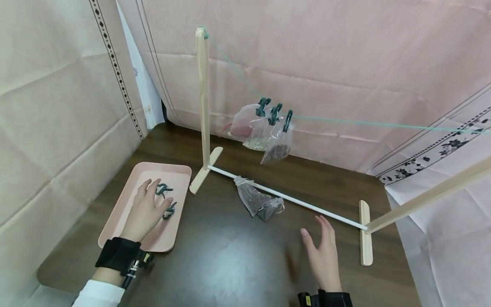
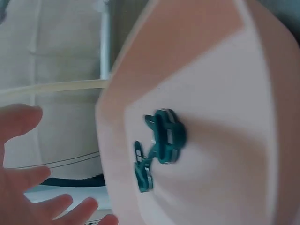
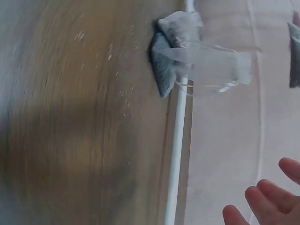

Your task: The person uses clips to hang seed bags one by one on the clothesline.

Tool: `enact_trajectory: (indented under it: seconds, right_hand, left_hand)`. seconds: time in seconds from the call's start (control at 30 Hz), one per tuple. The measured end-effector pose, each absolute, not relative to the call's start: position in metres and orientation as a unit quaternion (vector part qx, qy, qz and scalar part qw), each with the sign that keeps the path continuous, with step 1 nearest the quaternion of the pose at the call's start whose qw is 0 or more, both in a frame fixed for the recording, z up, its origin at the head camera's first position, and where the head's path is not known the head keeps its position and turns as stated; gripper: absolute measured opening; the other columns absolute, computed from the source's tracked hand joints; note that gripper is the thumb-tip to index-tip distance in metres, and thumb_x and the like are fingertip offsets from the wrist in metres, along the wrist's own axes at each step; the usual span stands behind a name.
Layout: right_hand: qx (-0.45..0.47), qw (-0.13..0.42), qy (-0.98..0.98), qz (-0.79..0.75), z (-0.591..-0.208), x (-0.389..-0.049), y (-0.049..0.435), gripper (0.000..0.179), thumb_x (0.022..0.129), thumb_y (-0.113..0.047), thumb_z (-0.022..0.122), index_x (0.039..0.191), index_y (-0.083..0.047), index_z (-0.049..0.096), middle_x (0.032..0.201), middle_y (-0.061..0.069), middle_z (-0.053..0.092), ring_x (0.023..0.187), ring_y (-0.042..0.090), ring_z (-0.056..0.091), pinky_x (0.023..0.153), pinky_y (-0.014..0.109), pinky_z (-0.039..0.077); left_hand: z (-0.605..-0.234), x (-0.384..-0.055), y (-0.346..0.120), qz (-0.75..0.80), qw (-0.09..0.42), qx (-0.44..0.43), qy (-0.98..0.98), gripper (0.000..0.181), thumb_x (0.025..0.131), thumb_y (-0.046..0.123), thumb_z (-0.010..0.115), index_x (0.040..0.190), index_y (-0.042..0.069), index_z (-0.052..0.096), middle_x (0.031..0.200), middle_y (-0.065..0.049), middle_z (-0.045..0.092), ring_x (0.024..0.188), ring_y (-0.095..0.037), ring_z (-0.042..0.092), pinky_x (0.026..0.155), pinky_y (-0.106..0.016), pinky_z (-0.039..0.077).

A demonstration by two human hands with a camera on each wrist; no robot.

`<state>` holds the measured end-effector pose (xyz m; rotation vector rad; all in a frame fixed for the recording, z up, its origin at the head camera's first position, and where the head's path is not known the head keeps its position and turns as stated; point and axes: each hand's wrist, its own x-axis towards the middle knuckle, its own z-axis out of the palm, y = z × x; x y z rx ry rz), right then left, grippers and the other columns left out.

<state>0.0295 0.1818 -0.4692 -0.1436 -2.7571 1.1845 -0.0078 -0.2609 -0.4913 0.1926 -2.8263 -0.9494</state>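
Observation:
My left hand (image 1: 145, 212) is over the pink tray (image 1: 128, 219), its fingers loosely spread and holding nothing. Two dark green clips (image 2: 169, 136) lie in that tray, close beside the fingers. On the right, my right hand (image 1: 324, 253) hovers above the table with thumb and fingers apart. Sheer drawstring bags (image 1: 251, 198) with dark contents lie on the table at the white rod, left of that hand. Farther back, green clips (image 1: 274, 114) hold several sheer bags (image 1: 278, 147) on a green line (image 1: 353, 122); one has pale grains, another something reddish.
A wooden post (image 1: 203, 98) stands at the left and another (image 1: 433, 196) at the right, each on a flat foot. The white rod (image 1: 307, 206) joins them low across the brown table (image 1: 215, 264). Pale cloth (image 1: 326, 55) hangs behind and at the sides.

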Motion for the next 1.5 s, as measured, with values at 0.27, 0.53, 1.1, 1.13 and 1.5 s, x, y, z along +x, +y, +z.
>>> enact_trajectory:
  seconds: [0.27,0.53,1.1,1.13,1.5]
  right_hand:
    - [-0.100,0.079,-0.886,0.446,-0.473,0.034,0.179,0.060,0.086,-0.042,0.055,0.132,-0.008,0.037,0.141,0.009,0.026,0.126,0.027,0.027,0.095,0.046,0.029]
    - [-0.124,0.110,-0.866,0.471,-0.491,0.050,0.172,0.054,0.086,-0.033,0.058,0.129,-0.006,0.042,0.137,0.009,0.031,0.123,0.025,0.032,0.091,0.044,0.034]
    - [-0.134,0.109,-0.860,0.479,-0.510,0.058,0.159,0.049,0.085,-0.032,0.060,0.126,-0.008,0.046,0.138,0.008,0.030,0.122,0.025,0.033,0.089,0.045,0.035]
    - [-0.134,0.108,-0.860,0.481,-0.511,0.059,0.159,0.049,0.085,-0.031,0.060,0.126,-0.009,0.046,0.138,0.008,0.031,0.122,0.024,0.033,0.089,0.045,0.035]
    - [-0.162,0.051,-0.846,0.505,-0.516,0.057,0.151,0.065,0.085,-0.042,0.055,0.137,-0.012,0.028,0.123,0.008,0.049,0.113,0.023,0.046,0.092,0.044,0.037]
  left_hand:
    - [-0.505,-0.010,-0.257,-0.266,0.024,0.053,-0.962,0.064,0.082,0.030,0.061,0.134,0.003,0.034,0.135,-0.028,0.024,0.111,-0.049,0.035,0.077,-0.062,0.035]
    - [-0.503,-0.004,-0.256,-0.218,-0.011,0.075,-0.973,0.050,0.082,0.026,0.063,0.125,0.005,0.048,0.119,-0.024,0.047,0.103,-0.042,0.048,0.074,-0.058,0.040]
    - [-0.508,-0.014,-0.247,-0.171,-0.075,0.072,-0.980,0.043,0.078,0.030,0.064,0.114,0.007,0.058,0.114,-0.022,0.049,0.096,-0.041,0.046,0.067,-0.061,0.040]
    - [-0.507,-0.015,-0.245,-0.166,-0.078,0.069,-0.981,0.044,0.077,0.029,0.066,0.114,0.006,0.058,0.114,-0.023,0.049,0.095,-0.041,0.046,0.066,-0.061,0.041]
    - [-0.511,-0.015,-0.241,-0.124,-0.063,0.035,-0.990,0.043,0.072,0.017,0.073,0.107,-0.003,0.058,0.098,-0.028,0.053,0.080,-0.040,0.054,0.064,-0.053,0.046]
